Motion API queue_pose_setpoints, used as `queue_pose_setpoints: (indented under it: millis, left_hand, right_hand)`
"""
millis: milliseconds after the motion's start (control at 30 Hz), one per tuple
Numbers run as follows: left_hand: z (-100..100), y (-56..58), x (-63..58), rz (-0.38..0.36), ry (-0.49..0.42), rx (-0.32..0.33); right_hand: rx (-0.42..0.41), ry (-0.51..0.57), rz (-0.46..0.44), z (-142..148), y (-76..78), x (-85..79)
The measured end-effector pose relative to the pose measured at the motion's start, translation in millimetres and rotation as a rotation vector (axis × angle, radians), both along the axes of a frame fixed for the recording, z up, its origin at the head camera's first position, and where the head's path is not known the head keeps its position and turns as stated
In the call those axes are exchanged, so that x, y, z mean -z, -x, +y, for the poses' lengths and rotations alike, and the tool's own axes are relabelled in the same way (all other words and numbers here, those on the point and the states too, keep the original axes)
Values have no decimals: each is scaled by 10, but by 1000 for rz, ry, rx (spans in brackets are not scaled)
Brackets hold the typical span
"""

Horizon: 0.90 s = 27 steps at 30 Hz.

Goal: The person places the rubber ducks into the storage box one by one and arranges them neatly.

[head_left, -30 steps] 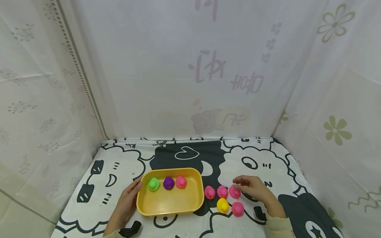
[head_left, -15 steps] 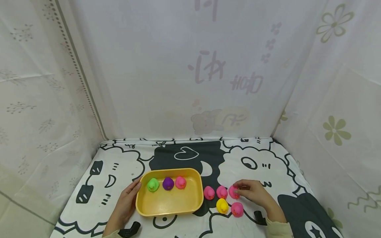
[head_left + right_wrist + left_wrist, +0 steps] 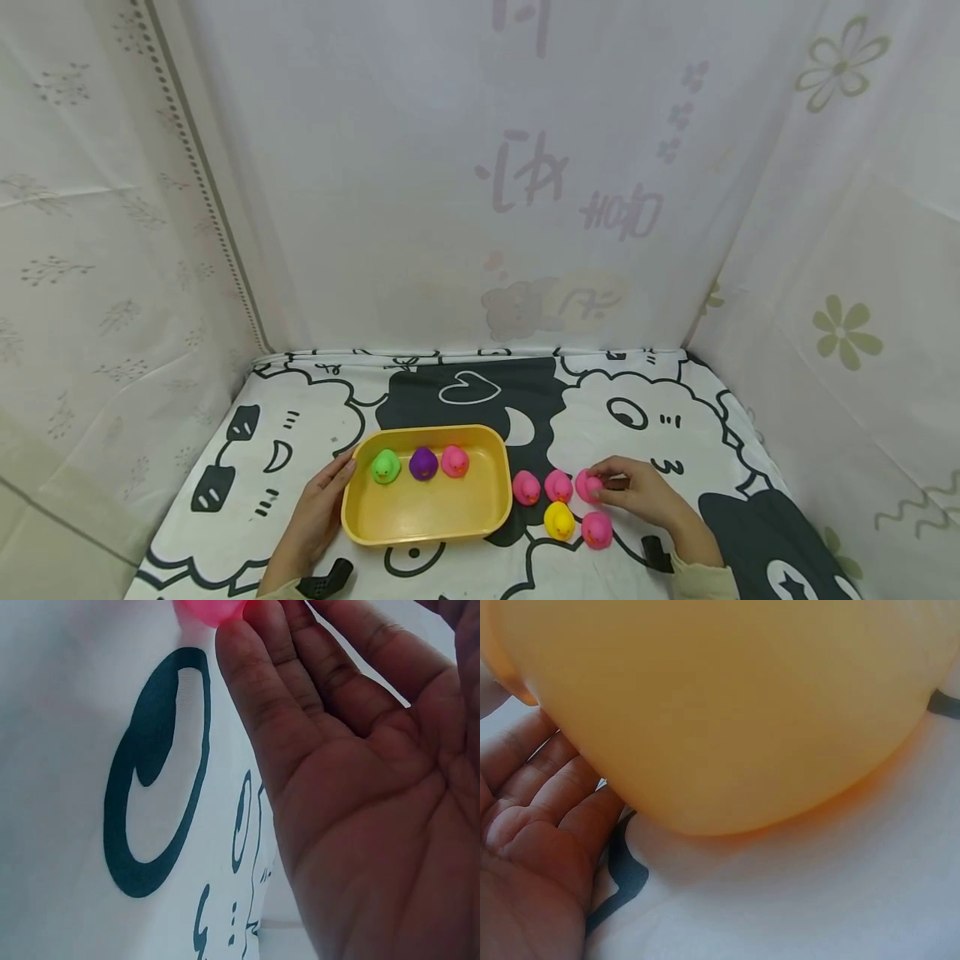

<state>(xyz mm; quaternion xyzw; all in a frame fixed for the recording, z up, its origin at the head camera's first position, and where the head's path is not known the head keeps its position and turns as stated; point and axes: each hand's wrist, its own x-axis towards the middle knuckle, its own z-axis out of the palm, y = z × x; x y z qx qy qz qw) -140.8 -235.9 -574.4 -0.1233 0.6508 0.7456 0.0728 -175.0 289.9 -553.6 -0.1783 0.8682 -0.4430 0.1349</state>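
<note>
My right hand (image 3: 637, 493) pinches a pink rubber duck (image 3: 585, 483) between thumb and fingers, at the right end of the back row. In the right wrist view only the underside of that duck shows at the top, by the fingertips. Left of it stand two more pink ducks (image 3: 558, 486), with a yellow duck (image 3: 559, 521) and another pink duck (image 3: 597, 530) in front. My left hand (image 3: 321, 504) holds the left side of the yellow tray (image 3: 427, 525), thumb at the rim and fingers (image 3: 574, 780) along the outer wall.
Inside the tray, along its back, sit a green duck (image 3: 386, 466), a purple duck (image 3: 423, 463) and a pink duck (image 3: 454, 461). A black-and-white printed cloth (image 3: 300, 400) covers the table. Pale patterned curtains (image 3: 375, 208) close off the back and both sides.
My right hand has come down slightly and its fingers have closed around the pink duck at the row's right end. The left hand and tray have stayed in place.
</note>
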Motion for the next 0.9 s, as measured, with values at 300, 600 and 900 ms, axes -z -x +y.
queue_pose_setpoints:
  millis: [300, 600, 900]
  left_hand:
    - [-3, -10, -7, 14, 4, 11]
    - [-11, -10, 6, 10, -5, 6]
    - [-8, -1, 15, 22, -8, 13]
  right_hand:
    - [19, 5, -5, -4, -3, 14]
    - [33, 13, -12, 4, -23, 42]
    - [48, 18, 17, -6, -35, 56]
